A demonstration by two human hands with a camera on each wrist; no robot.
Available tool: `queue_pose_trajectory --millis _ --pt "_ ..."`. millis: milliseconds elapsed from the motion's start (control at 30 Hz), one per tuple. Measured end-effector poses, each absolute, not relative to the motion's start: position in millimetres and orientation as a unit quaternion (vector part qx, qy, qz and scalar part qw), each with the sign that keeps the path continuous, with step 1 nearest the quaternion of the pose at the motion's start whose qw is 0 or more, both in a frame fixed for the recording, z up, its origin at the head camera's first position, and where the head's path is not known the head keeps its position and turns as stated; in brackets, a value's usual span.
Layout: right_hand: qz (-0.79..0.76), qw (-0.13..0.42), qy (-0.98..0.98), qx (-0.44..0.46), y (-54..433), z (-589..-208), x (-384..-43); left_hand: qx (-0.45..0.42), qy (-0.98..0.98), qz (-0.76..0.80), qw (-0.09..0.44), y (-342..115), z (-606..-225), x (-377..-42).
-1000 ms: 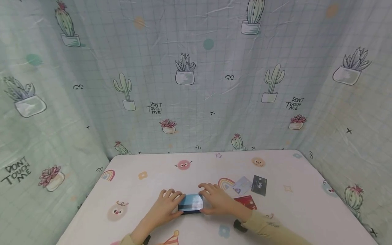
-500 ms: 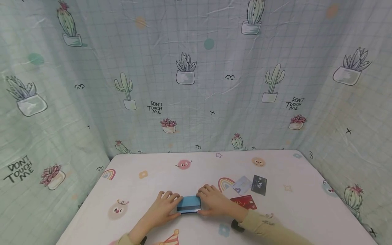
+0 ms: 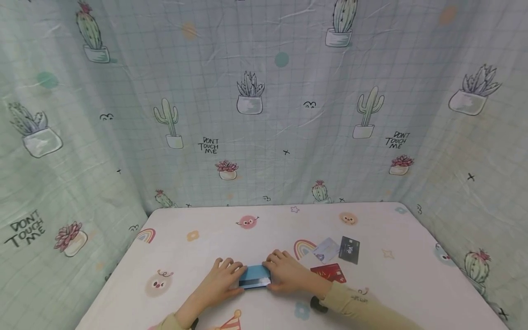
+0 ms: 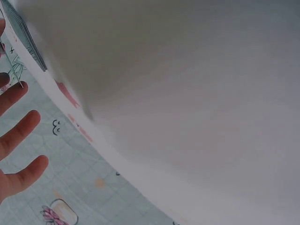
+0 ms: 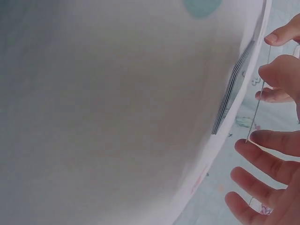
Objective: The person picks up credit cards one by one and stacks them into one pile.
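Both hands hold a light blue bank card [image 3: 255,273] with a dark stripe, near the front middle of the table. My left hand [image 3: 221,280] pinches its left end between thumb and fingers. At the opposite end, my right hand [image 3: 284,274] pinches it the same way. In the right wrist view the held card [image 5: 257,108] is a thin edge between the fingertips, apart from a stack of cards [image 5: 230,89] on the table. The left wrist view catches the same stack [image 4: 29,40] at its upper left corner, beyond which the other left fingers [image 4: 21,136] are spread.
To the right lie a red card [image 3: 329,272], partly behind the right forearm, a pale card [image 3: 326,250] and a black VIP card [image 3: 349,250]. The white table [image 3: 198,256] has printed figures. A cactus-print curtain [image 3: 284,174] surrounds its back and sides.
The right hand has shifted slightly left with the card, uncovering more of the red card. The card's glare has lessened, and both hands keep their grip.
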State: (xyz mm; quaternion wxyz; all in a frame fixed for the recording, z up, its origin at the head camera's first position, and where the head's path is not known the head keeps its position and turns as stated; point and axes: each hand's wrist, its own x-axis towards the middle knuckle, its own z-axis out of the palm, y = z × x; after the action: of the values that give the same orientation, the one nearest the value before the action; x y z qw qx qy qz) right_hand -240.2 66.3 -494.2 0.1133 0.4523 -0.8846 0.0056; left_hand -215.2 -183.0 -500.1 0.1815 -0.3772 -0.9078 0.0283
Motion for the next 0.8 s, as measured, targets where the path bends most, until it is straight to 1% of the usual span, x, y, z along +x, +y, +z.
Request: queue_pose_trajectory --millis 333,600,800 --pt "-0.02 0.104 -0.886 0.452 66.9 -495.3 -239.0 -0.385 -0.902 0.028 0.193 -182.0 -502.6 -216.0" --pt "-0.028 0.099 -0.888 0.448 67.1 -493.6 -238.4 -0.379 -0.91 0.024 0.166 -181.7 -502.3 -215.7" --pt "-0.032 0.106 -0.885 0.452 67.3 -494.7 -238.2 -0.379 -0.914 0.032 0.143 -180.6 -501.7 -213.6"
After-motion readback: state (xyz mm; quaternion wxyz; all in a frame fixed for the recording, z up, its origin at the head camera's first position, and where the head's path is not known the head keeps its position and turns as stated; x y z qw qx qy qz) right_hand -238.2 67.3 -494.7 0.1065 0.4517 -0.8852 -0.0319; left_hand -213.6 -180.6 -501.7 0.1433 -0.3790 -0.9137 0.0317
